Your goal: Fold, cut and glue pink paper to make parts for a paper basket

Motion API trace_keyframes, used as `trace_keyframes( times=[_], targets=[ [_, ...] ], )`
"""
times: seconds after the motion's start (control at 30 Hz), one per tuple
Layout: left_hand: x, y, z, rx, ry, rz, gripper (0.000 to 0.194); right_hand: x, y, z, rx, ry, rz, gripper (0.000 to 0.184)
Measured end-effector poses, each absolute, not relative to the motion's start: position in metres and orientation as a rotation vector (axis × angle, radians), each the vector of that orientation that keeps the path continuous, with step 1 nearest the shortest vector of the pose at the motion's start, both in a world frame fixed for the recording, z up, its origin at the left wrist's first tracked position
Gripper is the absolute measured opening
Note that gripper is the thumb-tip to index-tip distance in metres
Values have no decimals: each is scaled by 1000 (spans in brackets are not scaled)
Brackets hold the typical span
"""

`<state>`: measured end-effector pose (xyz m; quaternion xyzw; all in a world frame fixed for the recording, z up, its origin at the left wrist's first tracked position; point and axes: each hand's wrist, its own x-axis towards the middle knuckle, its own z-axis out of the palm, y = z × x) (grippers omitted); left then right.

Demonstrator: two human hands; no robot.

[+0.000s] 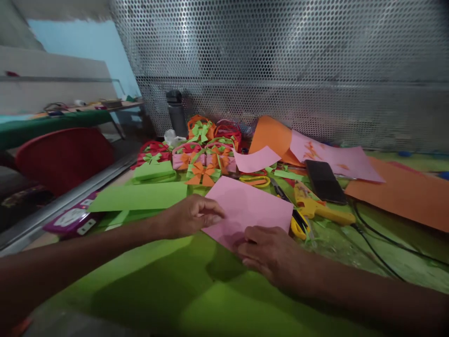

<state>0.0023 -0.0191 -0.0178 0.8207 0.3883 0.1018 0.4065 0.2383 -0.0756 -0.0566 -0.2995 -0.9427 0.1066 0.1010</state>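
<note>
Plain pink paper (250,203), left fingers (209,205) bent over it, right fingers (259,234) curled against it, pinching unclear for both, bow-trimmed baskets (179,161) behind it

Matt paper sheet (257,203), shiny metal panel (280,56), smooth phone (324,180)

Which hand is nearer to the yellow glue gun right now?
Right. The right hand is at the pink sheet's near edge, with the glue gun beyond it to the right. The left hand is farther away, at the sheet's left side.
</note>
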Motion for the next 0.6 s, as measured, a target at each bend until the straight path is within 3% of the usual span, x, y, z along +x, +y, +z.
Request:
trace_keyframes(
  times=[0.13,0.23,0.6],
  targets=[
    [7,-26,-17,1964,1217,140,21,239,-78,-69,-879,-2682,325,11],
    [15,-29,-22,1848,1276,-26,27,239,-78,-71,-861,-2681,289,8],
    [37,-22,-11,1685,1390,-259,31,238,-80,-73,-782,-2668,265,15]
  ],
)
